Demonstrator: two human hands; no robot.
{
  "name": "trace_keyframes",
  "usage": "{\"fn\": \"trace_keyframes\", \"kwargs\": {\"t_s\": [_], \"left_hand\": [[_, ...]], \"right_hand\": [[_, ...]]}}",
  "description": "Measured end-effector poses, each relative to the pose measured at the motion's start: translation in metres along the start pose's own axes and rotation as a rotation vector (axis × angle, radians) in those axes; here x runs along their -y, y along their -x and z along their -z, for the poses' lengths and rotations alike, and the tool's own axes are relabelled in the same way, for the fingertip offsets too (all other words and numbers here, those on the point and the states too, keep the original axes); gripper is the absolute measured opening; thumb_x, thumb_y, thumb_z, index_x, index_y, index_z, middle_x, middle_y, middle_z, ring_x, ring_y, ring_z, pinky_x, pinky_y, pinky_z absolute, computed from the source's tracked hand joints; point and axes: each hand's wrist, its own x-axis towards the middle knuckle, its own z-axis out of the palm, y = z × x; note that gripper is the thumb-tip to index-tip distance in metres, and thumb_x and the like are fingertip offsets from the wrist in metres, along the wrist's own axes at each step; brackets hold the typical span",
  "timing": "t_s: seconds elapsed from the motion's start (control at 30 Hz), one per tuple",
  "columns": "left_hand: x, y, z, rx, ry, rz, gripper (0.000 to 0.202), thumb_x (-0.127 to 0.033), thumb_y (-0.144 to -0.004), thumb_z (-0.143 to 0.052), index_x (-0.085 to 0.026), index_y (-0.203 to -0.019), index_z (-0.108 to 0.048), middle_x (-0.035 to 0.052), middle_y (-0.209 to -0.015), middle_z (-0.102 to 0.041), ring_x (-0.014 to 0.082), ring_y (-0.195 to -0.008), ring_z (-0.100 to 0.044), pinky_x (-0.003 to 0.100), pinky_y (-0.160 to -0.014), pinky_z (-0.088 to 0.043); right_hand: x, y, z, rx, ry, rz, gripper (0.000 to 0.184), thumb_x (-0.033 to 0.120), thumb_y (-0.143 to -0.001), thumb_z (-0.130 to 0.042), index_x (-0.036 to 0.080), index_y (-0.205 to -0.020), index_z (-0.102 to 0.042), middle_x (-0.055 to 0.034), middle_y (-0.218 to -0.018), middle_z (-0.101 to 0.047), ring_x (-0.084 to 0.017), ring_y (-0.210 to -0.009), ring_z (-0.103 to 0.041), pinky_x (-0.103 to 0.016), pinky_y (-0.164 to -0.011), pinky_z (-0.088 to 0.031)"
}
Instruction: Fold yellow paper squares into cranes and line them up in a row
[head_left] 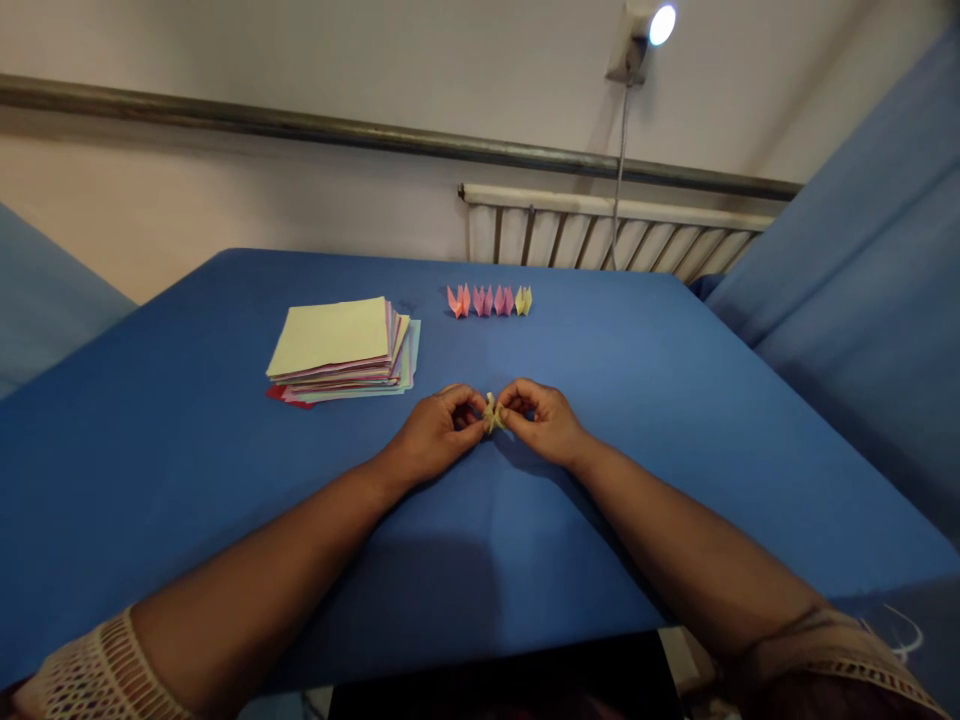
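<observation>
Between my two hands is a small folded piece of yellow paper (492, 414), held just above the blue tabletop near the middle. My left hand (444, 428) pinches its left side between thumb and fingers. From the other side my right hand (541, 418) grips it the same way, fingertips close together. Parts of the paper are covered by the fingers, so its full shape is hard to make out. Beyond the hands stand several folded paper figures in a row: an orange one (458, 302), pink-purple ones (504, 301) and a yellow one (523, 301).
A thick stack of coloured paper sheets (330, 335), yellow on top, lies left of the hands on the blue table (600, 350). Behind the table are a radiator (585, 225), a wall pipe (337, 128) and a lit plug-in lamp (662, 25). Blue curtains (862, 230) hang at the sides.
</observation>
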Motion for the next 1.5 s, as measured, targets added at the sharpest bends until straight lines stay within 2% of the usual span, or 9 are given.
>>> {"fn": "trace_keyframes", "kwargs": {"t_s": [0.2, 0.4, 0.57, 0.73, 0.83, 0.93, 1.13, 1.27, 1.5], "left_hand": [[0.004, -0.002, 0.002, 0.035, -0.014, 0.106, 0.019, -0.036, -0.079, -0.064, -0.017, -0.080, -0.064, -0.0011, -0.070, -0.063, 0.0121, -0.061, -0.055, 0.024, -0.058, -0.043], [0.004, -0.002, 0.006, -0.010, -0.078, 0.146, 0.016, -0.034, -0.076, -0.065, -0.018, -0.076, -0.063, -0.0006, -0.072, -0.068, 0.0142, -0.065, -0.062, 0.025, -0.061, -0.047], [0.007, -0.003, 0.003, 0.010, 0.008, 0.126, 0.018, -0.036, -0.077, -0.065, -0.018, -0.079, -0.063, 0.0003, -0.074, -0.069, 0.0149, -0.068, -0.064, 0.026, -0.065, -0.050], [0.005, -0.002, 0.002, 0.009, -0.034, 0.114, 0.017, -0.035, -0.077, -0.065, -0.018, -0.079, -0.063, -0.0023, -0.069, -0.065, 0.0124, -0.063, -0.059, 0.023, -0.061, -0.047], [0.003, 0.000, 0.002, 0.029, -0.046, 0.114, 0.019, -0.037, -0.079, -0.064, -0.018, -0.081, -0.063, -0.0016, -0.071, -0.066, 0.0130, -0.065, -0.060, 0.023, -0.062, -0.048], [0.002, 0.000, 0.004, 0.019, -0.085, 0.111, 0.018, -0.036, -0.079, -0.063, -0.018, -0.081, -0.064, -0.0002, -0.076, -0.069, 0.0144, -0.068, -0.063, 0.024, -0.064, -0.048], [0.003, -0.002, 0.011, 0.032, -0.293, 0.102, 0.014, -0.030, -0.076, -0.059, -0.020, -0.081, -0.067, -0.0008, -0.071, -0.067, 0.0153, -0.064, -0.058, 0.026, -0.060, -0.043], [0.001, -0.003, 0.016, 0.076, -0.415, 0.054, 0.008, -0.025, -0.073, -0.057, -0.019, -0.073, -0.064, 0.0010, -0.076, -0.066, 0.0164, -0.068, -0.058, 0.028, -0.064, -0.042], [0.000, -0.002, 0.016, 0.108, -0.441, -0.003, 0.006, -0.023, -0.075, -0.057, -0.020, -0.073, -0.062, 0.0020, -0.082, -0.065, 0.0175, -0.074, -0.058, 0.029, -0.070, -0.043]], "right_hand": [[-0.003, -0.001, 0.003, 0.033, 0.004, -0.043, 0.005, 0.022, -0.076, -0.063, 0.020, -0.078, -0.059, 0.0033, -0.071, -0.063, -0.010, -0.061, -0.056, -0.023, -0.061, -0.045], [-0.008, -0.004, 0.011, 0.123, 0.042, -0.131, 0.005, 0.017, -0.075, -0.060, 0.020, -0.076, -0.056, 0.0059, -0.064, -0.055, -0.008, -0.056, -0.050, -0.022, -0.056, -0.041], [-0.002, -0.001, 0.007, 0.127, 0.141, -0.055, 0.010, 0.022, -0.076, -0.068, 0.020, -0.081, -0.060, 0.0030, -0.073, -0.059, -0.010, -0.063, -0.053, -0.024, -0.062, -0.044], [0.003, 0.000, 0.004, 0.140, 0.216, -0.002, 0.020, 0.032, -0.076, -0.074, 0.020, -0.084, -0.061, 0.0009, -0.079, -0.061, -0.011, -0.068, -0.055, -0.026, -0.065, -0.044], [-0.001, -0.002, 0.004, 0.128, 0.197, -0.003, 0.012, 0.027, -0.082, -0.065, 0.020, -0.076, -0.058, 0.0016, -0.074, -0.059, -0.011, -0.065, -0.053, -0.025, -0.063, -0.042], [-0.006, -0.004, 0.005, 0.109, 0.198, -0.030, 0.014, 0.022, -0.083, -0.060, 0.020, -0.070, -0.055, 0.0030, -0.067, -0.056, -0.010, -0.060, -0.048, -0.023, -0.058, -0.039], [-0.009, -0.004, 0.011, 0.119, 0.237, -0.081, 0.008, 0.018, -0.081, -0.058, 0.020, -0.073, -0.058, 0.0046, -0.063, -0.054, -0.010, -0.056, -0.047, -0.022, -0.055, -0.036], [-0.009, -0.004, 0.017, 0.148, 0.240, -0.079, 0.005, 0.016, -0.079, -0.060, 0.020, -0.075, -0.061, 0.0043, -0.066, -0.056, -0.009, -0.058, -0.049, -0.021, -0.056, -0.037], [-0.011, -0.005, 0.017, 0.132, 0.156, -0.117, 0.005, 0.018, -0.078, -0.062, 0.019, -0.073, -0.062, 0.0034, -0.068, -0.059, -0.010, -0.061, -0.050, -0.022, -0.059, -0.040]]}}
